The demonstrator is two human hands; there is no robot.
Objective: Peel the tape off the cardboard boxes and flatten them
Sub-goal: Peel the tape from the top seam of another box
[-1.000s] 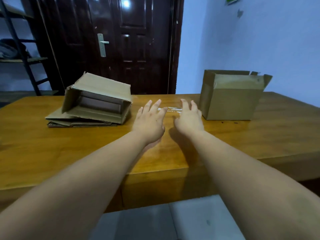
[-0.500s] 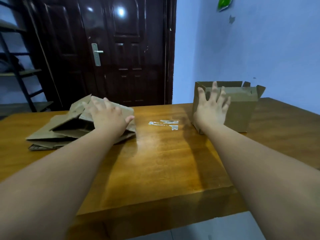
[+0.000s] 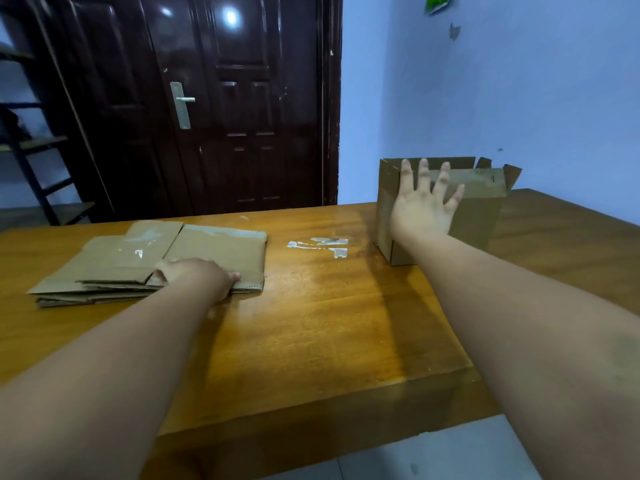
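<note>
From the head camera we are looking down along both forearms over a wooden bench (image 3: 311,341).

Our left hand (image 3: 199,275) is lying palm-down on the flattened cardboard stack (image 3: 214,251) and pressing on its top sheet close to the near edge. The left fingers (image 3: 160,273) are lying low against the cardboard without wrapping round anything, though the back of the hand is hiding most of them. The stack is spreading out beyond and to the left of these fingers. Shiny clear tape (image 3: 138,252) is clinging to the top sheet just beyond them.

Our right hand (image 3: 424,209) is hovering upright with its fingers (image 3: 423,174) straight and spread wide, holding nothing. The open cardboard box (image 3: 481,216) is standing directly behind these fingers, with its flaps up and its rim level with the fingertips. We cannot tell whether the palm is touching the box's near wall.

Loose tape pieces (image 3: 322,244) are lying on the bench between the two hands, to the right of the left fingers and down-left of the right ones, apart from both.

Well beyond all the fingers a dark door (image 3: 225,98) with a metal handle (image 3: 181,103) is standing shut. A blue wall (image 3: 519,98) is rising behind the box. A dark shelf frame (image 3: 31,168) is showing at the far left.
</note>
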